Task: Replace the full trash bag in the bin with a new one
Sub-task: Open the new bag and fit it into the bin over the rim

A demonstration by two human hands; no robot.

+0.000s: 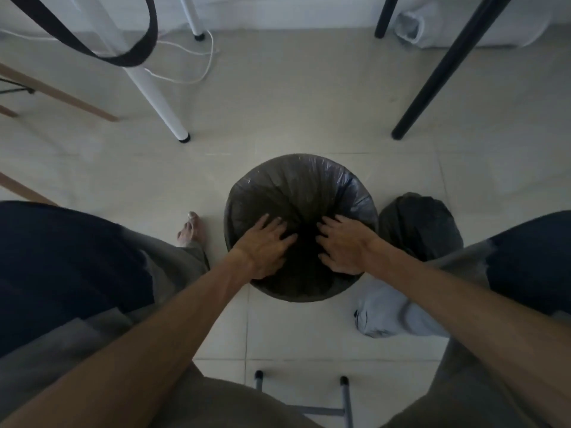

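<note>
At the far left, pale wooden legs (pixel 58 94) slant across the tiled floor (pixel 278 118), and a black strap (pixel 129 58) loops down near the top edge. A white table leg (pixel 160 103) stands just right of them, with a white cable (pixel 197 75) trailing behind it. Lower down, a bare foot (pixel 191 230) rests on the tiles just left of the bin.

The left hand (pixel 265 248) lies flat, fingers spread, pressing down on the new bag inside the bin's near-left side. The round bin (pixel 301 293) sits on the floor at the centre of the view. Its new trash bag (pixel 296 186) is dark, thin and glossy, its top folded over the rim all the way round, with creases running toward a dark hollow in the middle. The right hand (pixel 343 245) is likewise splayed open, palm down on the liner at the near-right side, close to the left hand but not touching it.

Just right of the bin, touching or nearly so, stands the full trash bag (pixel 420 227), black, bulging and gathered at its top. In front of it lies a crumpled pale blue bag (pixel 389 316). A black table leg (pixel 438 78) slants across the upper right.
</note>
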